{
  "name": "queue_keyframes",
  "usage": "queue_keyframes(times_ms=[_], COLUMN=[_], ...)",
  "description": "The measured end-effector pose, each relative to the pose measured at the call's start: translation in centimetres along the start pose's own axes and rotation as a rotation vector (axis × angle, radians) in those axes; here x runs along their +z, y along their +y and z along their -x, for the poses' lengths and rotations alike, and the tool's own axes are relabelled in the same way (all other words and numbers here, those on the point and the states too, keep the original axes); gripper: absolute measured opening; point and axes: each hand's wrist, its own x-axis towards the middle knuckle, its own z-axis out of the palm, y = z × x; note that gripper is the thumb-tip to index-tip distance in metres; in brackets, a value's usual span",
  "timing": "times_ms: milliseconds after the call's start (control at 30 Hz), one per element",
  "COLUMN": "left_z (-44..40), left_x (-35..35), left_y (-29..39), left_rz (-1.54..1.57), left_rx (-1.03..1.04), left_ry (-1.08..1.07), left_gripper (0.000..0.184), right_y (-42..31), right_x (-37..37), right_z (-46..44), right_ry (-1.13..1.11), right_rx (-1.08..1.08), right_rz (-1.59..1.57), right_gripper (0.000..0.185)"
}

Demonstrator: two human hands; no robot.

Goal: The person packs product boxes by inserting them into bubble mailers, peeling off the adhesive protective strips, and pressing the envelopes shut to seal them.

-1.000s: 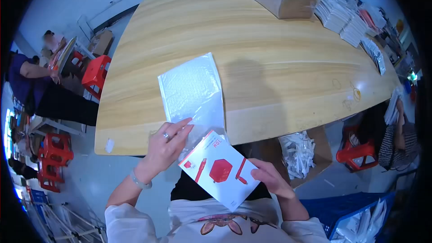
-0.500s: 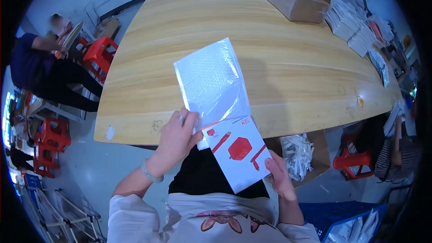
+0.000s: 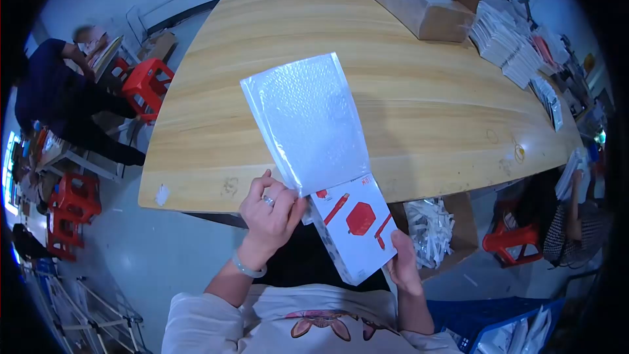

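Observation:
A white bubble mailer (image 3: 308, 118) lies over the table's front edge, its open end toward me. My left hand (image 3: 272, 210), with a ring on one finger, is closed on the mailer's near left corner. A white box (image 3: 357, 229) printed with red shapes has its far end inside the mailer's mouth; the rest sticks out toward my body. My right hand (image 3: 405, 262) grips the box at its near right edge, thumb on top. The fingers under the box are hidden.
The wooden table (image 3: 262, 33) spreads ahead. A long carton (image 3: 419, 10) and stacked mailers (image 3: 504, 42) stand at its far right. Below the edge sits a carton of white strips (image 3: 429, 229); a blue crate (image 3: 498, 318) is lower right. Red stools (image 3: 147, 85) and people are at both sides.
The box has gone a little farther into the mailer, covering more of its printed end. My left hand has shifted slightly right and down along the mailer's edge.

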Motion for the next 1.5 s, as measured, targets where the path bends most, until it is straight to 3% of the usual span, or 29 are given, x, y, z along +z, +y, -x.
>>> queue_keyframes(times_ms=[367, 467, 533, 667, 733, 833, 867, 1000, 1167, 1233, 1267, 1333, 1367, 1467, 1500], left_z=[-0.6, -0.1, -0.1, -0.6, -3.0, -7.8, -8.1, -7.1, -4.7, -4.7, -4.8, -1.8, 0.2, 3.0, 3.9], left_x=[-0.9, 0.3, 0.6, 0.0, -1.2, -3.2, -2.8, 1.4, 3.6, 2.4, 1.3, 1.2, 2.0, 3.4, 4.1], left_y=[3.6, 5.3, 5.4, 3.3, 3.3, 3.5, 3.1, 0.5, -0.5, -0.2, -0.6, -2.5, -3.2, -4.8, -6.6], left_rz=[0.139, 1.077, 1.393, 1.505, 1.438, 1.195, 1.203, 0.901, 0.863, 0.751, 0.729, 0.711, 0.877, 0.937, 0.948], left_rx=[-0.104, -0.83, -1.069, -1.321, -1.173, -0.754, -0.732, -0.362, -0.464, -0.371, -0.454, -0.57, -0.674, -0.796, -0.654], left_ry=[-0.138, 0.193, 0.31, -0.059, -0.153, -0.376, -0.381, -0.509, -0.215, -0.332, -0.615, -0.573, -0.395, -0.096, -0.152], left_gripper=[0.017, 0.02, 0.021, 0.036, 0.039, 0.047, 0.047, 0.048, 0.047, 0.054, 0.061, 0.063, 0.063, 0.064, 0.043], right_y=[1.8, 2.6, 2.7, 2.2, -0.6, -3.4, -4.3, -6.0, -8.6, -9.5, -9.7, -9.8, -9.9, -10.7, -10.8], right_x=[-0.1, -0.3, -0.6, -1.8, 1.0, 3.1, 2.9, 1.1, 2.6, 2.9, 2.9, 2.8, 3.0, 2.9, 2.5], right_z=[-1.0, -1.3, -1.3, -1.7, -2.0, -4.2, -5.1, -9.8, -9.1, -9.6, -9.9, -10.5, -11.2, -11.5, -12.0], right_ry=[0.061, 0.022, 0.009, -0.127, -0.173, -0.219, -0.21, -0.245, 0.082, 0.034, -0.01, 0.0, -0.056, -0.087, -0.129], right_rx=[-0.118, -0.115, -0.118, -0.235, -0.43, -0.466, -0.486, -0.618, -0.806, -0.874, -0.999, -0.961, -1.083, -1.006, -1.03], right_rz=[-0.219, -0.07, -0.016, 0.159, 0.268, 0.279, 0.282, 1.071, 0.657, 0.725, 0.815, 0.945, 0.944, 0.952, 0.897], right_gripper=[0.039, 0.04, 0.04, 0.042, 0.048, 0.056, 0.056, 0.056, 0.049, 0.041, 0.038, 0.036, 0.034, 0.032, 0.031])
